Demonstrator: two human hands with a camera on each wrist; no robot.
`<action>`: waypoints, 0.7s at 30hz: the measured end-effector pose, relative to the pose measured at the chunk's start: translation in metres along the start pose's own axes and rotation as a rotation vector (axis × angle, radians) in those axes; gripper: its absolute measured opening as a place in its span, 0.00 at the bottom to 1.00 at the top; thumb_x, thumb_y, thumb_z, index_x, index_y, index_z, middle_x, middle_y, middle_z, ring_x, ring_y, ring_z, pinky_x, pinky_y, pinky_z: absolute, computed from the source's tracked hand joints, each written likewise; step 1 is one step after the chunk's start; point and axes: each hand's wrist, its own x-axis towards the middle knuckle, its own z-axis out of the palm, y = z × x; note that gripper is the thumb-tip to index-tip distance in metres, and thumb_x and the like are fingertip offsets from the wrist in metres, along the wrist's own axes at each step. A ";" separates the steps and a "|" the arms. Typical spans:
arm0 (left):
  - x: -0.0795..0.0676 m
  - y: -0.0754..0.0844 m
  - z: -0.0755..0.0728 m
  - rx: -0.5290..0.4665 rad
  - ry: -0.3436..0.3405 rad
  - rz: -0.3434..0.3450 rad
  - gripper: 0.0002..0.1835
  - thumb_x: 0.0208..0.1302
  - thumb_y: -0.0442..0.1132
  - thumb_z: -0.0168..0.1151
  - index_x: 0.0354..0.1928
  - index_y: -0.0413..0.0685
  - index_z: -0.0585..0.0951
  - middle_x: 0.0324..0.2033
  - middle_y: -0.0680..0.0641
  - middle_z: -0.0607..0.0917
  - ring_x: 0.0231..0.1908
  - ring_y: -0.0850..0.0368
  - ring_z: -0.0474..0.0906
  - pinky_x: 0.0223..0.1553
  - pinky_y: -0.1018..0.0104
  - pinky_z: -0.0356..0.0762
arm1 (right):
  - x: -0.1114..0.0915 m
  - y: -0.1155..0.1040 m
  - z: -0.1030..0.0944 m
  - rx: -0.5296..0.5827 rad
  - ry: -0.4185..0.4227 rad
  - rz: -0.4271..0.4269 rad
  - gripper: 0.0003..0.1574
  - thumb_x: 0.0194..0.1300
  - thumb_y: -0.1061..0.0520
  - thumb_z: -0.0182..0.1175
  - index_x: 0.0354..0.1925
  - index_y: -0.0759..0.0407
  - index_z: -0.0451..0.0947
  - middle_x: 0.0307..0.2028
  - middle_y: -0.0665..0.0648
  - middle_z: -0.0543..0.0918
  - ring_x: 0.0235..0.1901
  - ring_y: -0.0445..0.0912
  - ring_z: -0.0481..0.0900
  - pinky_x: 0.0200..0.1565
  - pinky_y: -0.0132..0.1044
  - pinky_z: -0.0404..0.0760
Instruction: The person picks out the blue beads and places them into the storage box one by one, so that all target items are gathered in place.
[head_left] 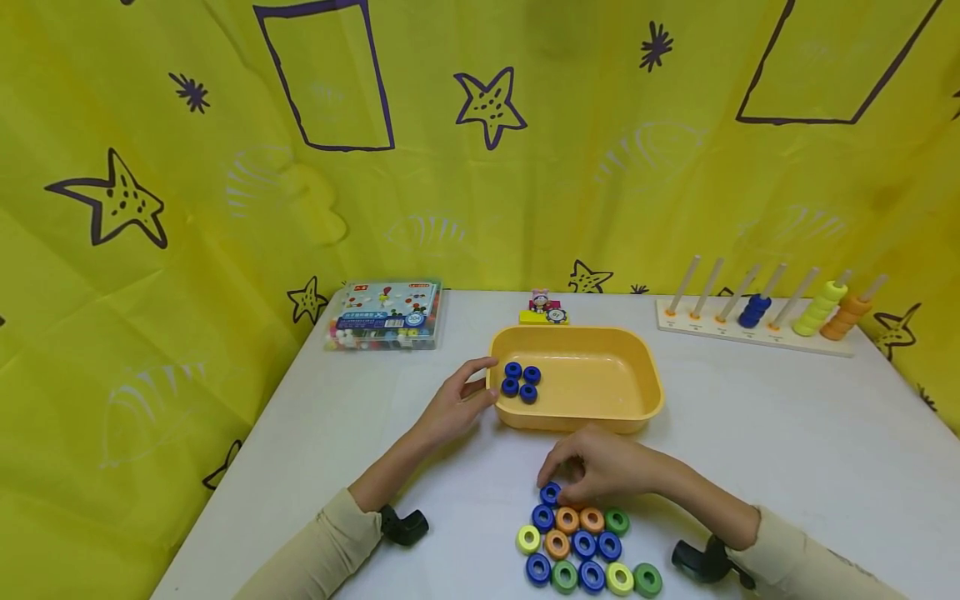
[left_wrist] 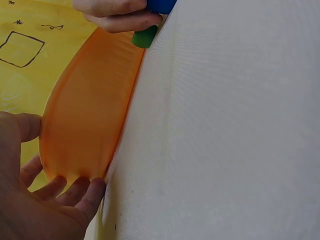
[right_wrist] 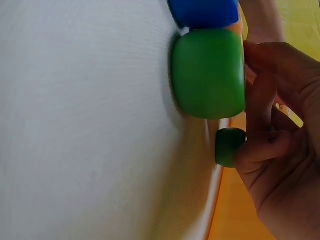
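My left hand (head_left: 459, 403) holds the left end of a yellow-orange plastic tray (head_left: 592, 422). In the left wrist view, the fingertips (left_wrist: 90, 195) of that hand rest against the tray's outer wall (left_wrist: 87, 110). Several blue rings (head_left: 528, 393) lie inside the tray at its left. In front of the tray, my right hand (head_left: 603, 461) pinches a blue ring (head_left: 550, 494) between thumb and fingers, at the top of a group of rings. Blue, orange, yellow and green rings, among them a green ring (head_left: 648, 579), lie in rough rows below it.
A peg board (head_left: 757, 333) with blue, yellow-green and orange rings on some pegs stands at back right. At back left lies a clear box (head_left: 386, 317) of coloured pieces. A small toy figure (head_left: 543, 308) sits behind the tray. A yellow patterned cloth (head_left: 480, 192) hangs behind the white table (head_left: 375, 400).
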 end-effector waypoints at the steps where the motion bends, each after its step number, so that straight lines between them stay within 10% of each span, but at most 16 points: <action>1: 0.000 0.000 0.000 -0.002 0.000 0.000 0.26 0.66 0.36 0.55 0.65 0.47 0.65 0.67 0.50 0.60 0.62 0.46 0.62 0.56 0.55 0.67 | 0.000 0.000 0.000 -0.001 0.001 -0.001 0.12 0.55 0.53 0.67 0.41 0.44 0.83 0.28 0.38 0.80 0.20 0.34 0.71 0.21 0.26 0.71; 11: 0.000 0.001 0.001 0.011 0.004 0.002 0.26 0.65 0.36 0.55 0.65 0.46 0.65 0.67 0.49 0.60 0.62 0.46 0.62 0.56 0.55 0.67 | 0.001 -0.003 -0.006 0.057 0.071 -0.017 0.11 0.57 0.51 0.66 0.40 0.43 0.83 0.28 0.42 0.81 0.19 0.35 0.73 0.21 0.28 0.73; 21: 0.001 -0.001 -0.001 -0.021 -0.013 0.024 0.26 0.66 0.36 0.55 0.65 0.45 0.64 0.67 0.48 0.60 0.62 0.46 0.62 0.55 0.56 0.68 | 0.008 -0.001 -0.064 -0.022 0.259 -0.004 0.11 0.56 0.51 0.67 0.40 0.45 0.83 0.31 0.43 0.82 0.23 0.41 0.74 0.24 0.32 0.72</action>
